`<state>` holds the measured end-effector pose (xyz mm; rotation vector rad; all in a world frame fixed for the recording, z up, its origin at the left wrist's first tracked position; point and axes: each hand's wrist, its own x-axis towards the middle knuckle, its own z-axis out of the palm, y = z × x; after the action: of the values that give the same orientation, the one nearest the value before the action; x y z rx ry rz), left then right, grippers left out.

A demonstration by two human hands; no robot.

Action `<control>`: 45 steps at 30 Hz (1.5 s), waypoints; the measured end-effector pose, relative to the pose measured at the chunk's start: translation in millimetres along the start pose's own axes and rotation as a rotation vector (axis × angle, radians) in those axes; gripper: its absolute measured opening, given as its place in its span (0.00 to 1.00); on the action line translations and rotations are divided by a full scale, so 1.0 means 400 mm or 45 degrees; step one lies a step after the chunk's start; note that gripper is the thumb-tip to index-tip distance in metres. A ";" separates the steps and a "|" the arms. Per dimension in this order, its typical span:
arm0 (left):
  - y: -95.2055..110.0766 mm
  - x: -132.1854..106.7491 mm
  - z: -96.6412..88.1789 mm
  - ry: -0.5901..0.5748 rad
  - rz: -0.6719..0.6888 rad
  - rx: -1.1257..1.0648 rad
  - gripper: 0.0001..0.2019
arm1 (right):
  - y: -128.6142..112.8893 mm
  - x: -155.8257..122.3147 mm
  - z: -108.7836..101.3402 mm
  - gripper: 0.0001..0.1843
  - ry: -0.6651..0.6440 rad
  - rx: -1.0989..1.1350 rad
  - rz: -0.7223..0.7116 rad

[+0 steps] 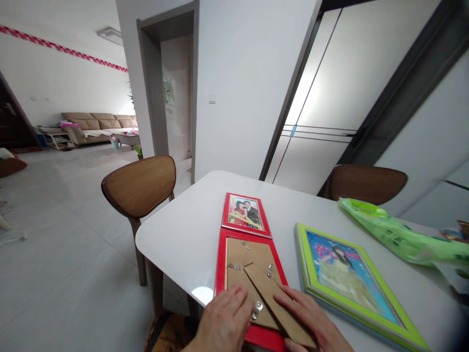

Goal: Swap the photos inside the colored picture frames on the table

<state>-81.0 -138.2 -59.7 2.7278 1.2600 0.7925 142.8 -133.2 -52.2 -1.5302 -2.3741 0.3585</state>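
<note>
A red picture frame (221, 264) lies face down on the table, its brown backing board (236, 249) showing several small metal clips. My left hand (227, 313) rests on the board's lower left, fingers lying flat beside a clip. Across the board slants a brown stand leg (267, 298). My right hand (311, 313) is on the leg's lower part, with fingers over its right edge and the thumb at its bottom end. Touching the frame's far end is a second red picture frame (227, 210), face up, with a picture of two people.
To the right lies a green picture frame (370, 261) with a picture of a person in a yellow dress. Beyond it is a crumpled green plastic bag (406, 239). Wooden chairs stand at the white table's (183, 239) left (142, 186) and far right (366, 183).
</note>
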 end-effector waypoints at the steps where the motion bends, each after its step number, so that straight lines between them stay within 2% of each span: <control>1: -0.003 -0.002 -0.005 -0.017 -0.019 -0.022 0.13 | 0.000 0.003 0.007 0.27 0.005 0.003 -0.011; 6: -0.015 -0.013 -0.037 -0.082 -0.073 -0.141 0.13 | -0.008 0.020 0.026 0.29 -0.002 -0.001 -0.068; 11: -0.032 -0.023 -0.034 -0.175 -0.093 -0.212 0.21 | -0.020 0.030 0.024 0.28 -0.020 -0.004 -0.064; 15: -0.034 -0.019 -0.033 -0.243 -0.194 -0.263 0.14 | -0.020 0.027 0.017 0.29 -0.032 -0.020 -0.070; 18: -0.033 -0.018 -0.035 -0.259 -0.218 -0.270 0.12 | -0.021 0.034 0.011 0.28 -0.027 -0.020 -0.095; 28: -0.030 -0.015 -0.038 -0.242 -0.224 -0.260 0.14 | -0.047 0.161 0.022 0.19 0.158 -0.279 0.086; 36: -0.029 -0.014 -0.043 -0.286 -0.258 -0.238 0.17 | -0.032 0.139 0.025 0.19 0.144 -0.139 0.037; 42: -0.033 -0.019 -0.040 -0.295 -0.241 -0.244 0.17 | -0.034 0.129 0.032 0.20 0.148 -0.174 0.038; 45: -0.039 -0.024 -0.039 -0.293 -0.226 -0.252 0.17 | -0.057 0.101 0.036 0.20 0.140 -0.200 -0.099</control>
<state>-104.3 -137.2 -54.2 2.4289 1.2755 0.5363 102.5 -106.3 -53.0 -1.4759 -2.4154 0.0701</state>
